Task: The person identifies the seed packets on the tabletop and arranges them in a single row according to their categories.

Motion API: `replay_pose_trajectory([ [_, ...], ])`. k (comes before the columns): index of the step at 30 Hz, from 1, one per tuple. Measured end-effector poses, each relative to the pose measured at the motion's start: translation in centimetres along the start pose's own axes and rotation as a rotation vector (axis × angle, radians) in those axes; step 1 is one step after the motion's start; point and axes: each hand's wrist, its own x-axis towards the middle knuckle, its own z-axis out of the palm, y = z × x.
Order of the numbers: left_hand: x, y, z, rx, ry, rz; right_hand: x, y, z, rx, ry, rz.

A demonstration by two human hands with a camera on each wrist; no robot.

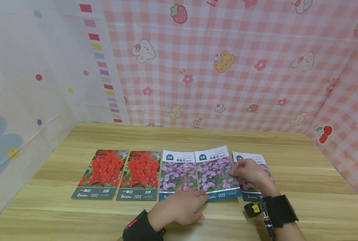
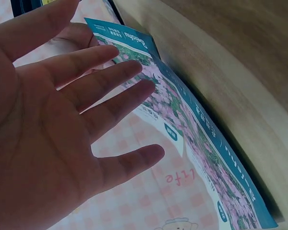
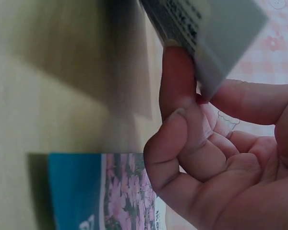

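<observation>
My right hand (image 1: 252, 174) pinches the right edge of a flower seed packet (image 1: 216, 172) with purple blooms, a white top and a blue bottom band. That packet leans slightly, its right side raised off the table, and its printed back (image 3: 221, 38) shows between thumb and finger in the right wrist view. My left hand (image 1: 182, 206), fingers straight and spread, lies over the lower edges of this packet and the purple flower packet (image 1: 177, 172) to its left. Another purple packet (image 1: 252, 196) lies partly hidden under my right hand.
Two red flower seed packets (image 1: 105, 170) lie side by side at the left of the row. The wooden table (image 1: 197, 135) meets a pink checked cloth (image 1: 203, 83) at the back, with cloth walls on both sides.
</observation>
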Motion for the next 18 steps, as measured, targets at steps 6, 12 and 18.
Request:
replay_pose_trajectory([
  [6, 0.02, 0.11, 0.29, 0.041, -0.002, 0.008, 0.18, 0.34, 0.09, 0.005, -0.011, 0.010],
  [12, 0.09, 0.17, 0.38, 0.036, -0.025, 0.007, -0.01, 0.35, 0.27, -0.023, -0.003, 0.023],
  [18, 0.10, 0.18, 0.41, 0.039, -0.060, 0.005, -0.07, 0.37, 0.24, 0.007, -0.019, 0.063],
])
